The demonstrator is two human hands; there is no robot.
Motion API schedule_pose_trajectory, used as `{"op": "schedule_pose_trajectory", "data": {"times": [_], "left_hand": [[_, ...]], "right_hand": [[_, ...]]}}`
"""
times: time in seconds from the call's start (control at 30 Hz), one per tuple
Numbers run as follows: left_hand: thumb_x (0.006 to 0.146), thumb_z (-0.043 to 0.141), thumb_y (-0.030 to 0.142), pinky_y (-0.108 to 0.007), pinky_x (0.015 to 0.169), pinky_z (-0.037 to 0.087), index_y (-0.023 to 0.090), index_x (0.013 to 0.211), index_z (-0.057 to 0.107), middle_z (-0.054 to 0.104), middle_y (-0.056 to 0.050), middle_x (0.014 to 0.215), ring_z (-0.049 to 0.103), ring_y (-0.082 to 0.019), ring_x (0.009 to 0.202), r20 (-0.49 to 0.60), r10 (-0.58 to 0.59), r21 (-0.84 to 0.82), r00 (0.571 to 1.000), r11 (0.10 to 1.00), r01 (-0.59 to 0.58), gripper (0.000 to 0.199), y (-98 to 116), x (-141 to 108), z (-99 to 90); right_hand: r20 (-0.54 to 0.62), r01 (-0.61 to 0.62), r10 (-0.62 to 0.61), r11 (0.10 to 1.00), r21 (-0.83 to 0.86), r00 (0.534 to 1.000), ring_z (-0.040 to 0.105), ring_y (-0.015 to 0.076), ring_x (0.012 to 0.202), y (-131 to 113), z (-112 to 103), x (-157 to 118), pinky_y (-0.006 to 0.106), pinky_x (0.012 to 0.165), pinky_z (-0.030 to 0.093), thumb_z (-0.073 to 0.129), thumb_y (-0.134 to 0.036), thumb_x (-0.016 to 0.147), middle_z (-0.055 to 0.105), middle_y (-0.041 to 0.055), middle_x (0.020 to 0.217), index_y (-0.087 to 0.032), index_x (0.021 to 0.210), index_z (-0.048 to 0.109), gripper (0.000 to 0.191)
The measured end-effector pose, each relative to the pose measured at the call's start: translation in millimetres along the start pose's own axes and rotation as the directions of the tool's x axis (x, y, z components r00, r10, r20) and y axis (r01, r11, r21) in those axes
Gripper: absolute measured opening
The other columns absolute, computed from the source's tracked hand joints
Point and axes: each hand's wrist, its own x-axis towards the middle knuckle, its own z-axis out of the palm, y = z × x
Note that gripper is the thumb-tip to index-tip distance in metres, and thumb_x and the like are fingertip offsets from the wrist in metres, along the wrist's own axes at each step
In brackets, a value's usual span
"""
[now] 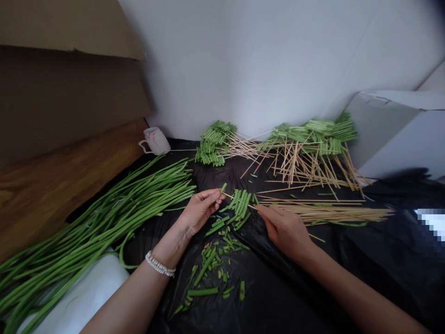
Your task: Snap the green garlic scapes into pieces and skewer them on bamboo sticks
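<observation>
My left hand point(205, 206), with a beaded bracelet at the wrist, pinches a short green bean piece point(223, 188) at the left tip of a thin wooden skewer point(227, 195). Several cut bean pieces point(240, 202) sit side by side on that skewer. My right hand point(283, 227) is closed on the skewer's other end, to the right of the row. Below my hands, loose bean pieces and scraps point(215, 260) lie scattered on the black plastic sheet point(267, 287).
Long green beans point(104, 222) spread across the left. Finished bean skewers point(215, 139) and more of them point(313, 134) are piled at the back. Bare skewers point(347, 213) lie right. A white mug point(156, 140), brown cardboard point(69, 93) and a white box point(399, 130) stand around.
</observation>
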Motion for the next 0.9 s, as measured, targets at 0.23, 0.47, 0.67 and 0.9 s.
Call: {"op": "schedule_pose_trajectory", "data": {"times": [0.23, 0.47, 0.67, 0.9], "left_hand": [[0.059, 0.088, 0.026, -0.017, 0.063, 0.048, 0.011, 0.084, 0.077, 0.072, -0.006, 0.078, 0.058, -0.006, 0.065, 0.009, 0.003, 0.002, 1.0, 1.0, -0.003, 0.031, 0.5, -1.4, 1.0], [0.056, 0.089, 0.021, -0.017, 0.063, 0.048, 0.011, 0.081, 0.077, 0.072, -0.006, 0.076, 0.06, -0.007, 0.066, -0.018, -0.022, -0.008, 1.0, 1.0, 0.022, 0.029, 1.1, -1.1, 1.5], [0.052, 0.091, 0.023, -0.016, 0.062, 0.047, 0.011, 0.08, 0.077, 0.072, -0.005, 0.074, 0.06, -0.006, 0.064, -0.015, -0.018, 0.013, 1.0, 1.0, 0.018, 0.033, 0.0, -1.8, 2.8], [0.051, 0.091, 0.022, -0.015, 0.062, 0.048, 0.009, 0.08, 0.076, 0.072, -0.005, 0.074, 0.06, -0.006, 0.064, -0.014, -0.052, -0.016, 0.999, 0.999, 0.051, 0.035, -0.8, -2.5, 4.0]], "right_hand": [[-0.017, 0.006, -0.007, 1.0, -0.003, 1.0, 0.063, 0.0152, 0.068, -0.1, -0.2, 0.4, 0.024, 0.063, 0.045, 0.042, -0.014, 0.092, 0.069, 0.0038, 0.077, -0.019, 0.107, 0.069, 0.032], [-0.026, 0.003, -0.003, 1.0, -0.001, 1.0, 0.064, 0.0155, 0.068, -0.4, 0.6, 0.0, 0.024, 0.064, 0.045, 0.042, -0.013, 0.092, 0.069, 0.0044, 0.077, -0.019, 0.107, 0.069, 0.031], [0.003, 0.001, -0.002, 1.0, 0.022, 1.0, 0.065, 0.0174, 0.07, 0.1, 1.4, -1.0, 0.026, 0.065, 0.047, 0.044, -0.014, 0.093, 0.069, 0.0048, 0.079, -0.017, 0.109, 0.069, 0.03], [0.022, -0.017, 0.016, 0.997, 0.069, 1.0, 0.066, 0.0178, 0.078, 0.1, 2.2, -1.4, 0.027, 0.071, 0.05, 0.043, -0.013, 0.092, 0.071, 0.0065, 0.083, -0.017, 0.11, 0.068, 0.031]]}}
